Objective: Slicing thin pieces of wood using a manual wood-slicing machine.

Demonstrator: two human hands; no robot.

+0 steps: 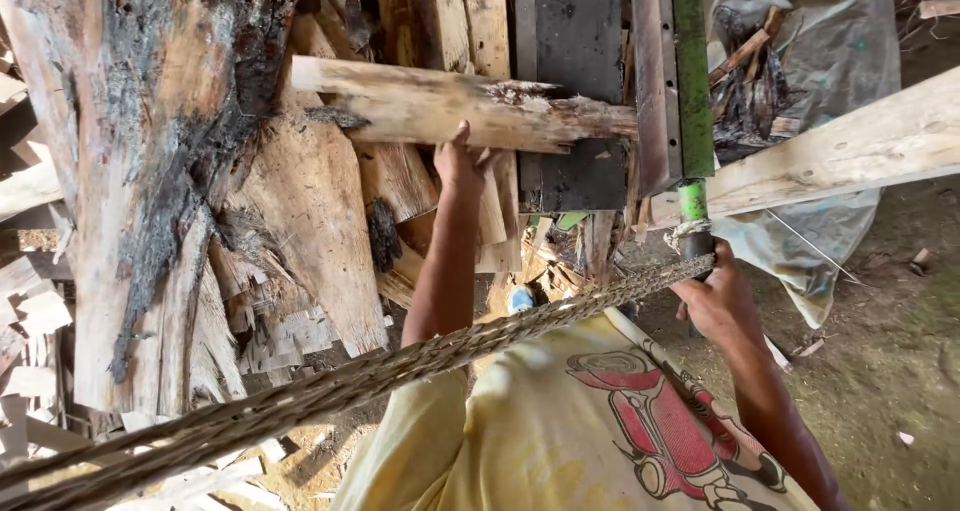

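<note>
Left hand (460,163): raised to the underside of a split log (450,106), fingers spread and pressed against the wood, steadying rather than wrapping it.
Right hand (718,296): clenched around the lower end of a green lever (692,81), just where a thick rope (400,366) ties on.
Log: lies crosswise, its splintered right end resting on the dark metal bed (575,41) of a machine, its left end jutting over a heap of slabs (180,191).
Lever: stands upright beside the bed, a brown metal rail touching it on the left.
Rope: runs taut from the lever down to the bottom left corner, crossing in front of the person's yellow shirt (560,421).
Plank (850,146): pale, slanting in from the right edge, passing behind the lever.
Risk, fingers: the left hand sits near the bed; I judge that if the lever drives anything there, the fingers could be caught or struck by splinters.
Risk, log: held by pressure only, it could roll or tip off the bed, since its left part overhangs.
Risk, rope: under tension, it could slip on the lever and jerk the right hand.
Hidden: any blade or wedge on the machine cannot be made out; the rope's far end is cut off; the right palm is turned away.
</note>
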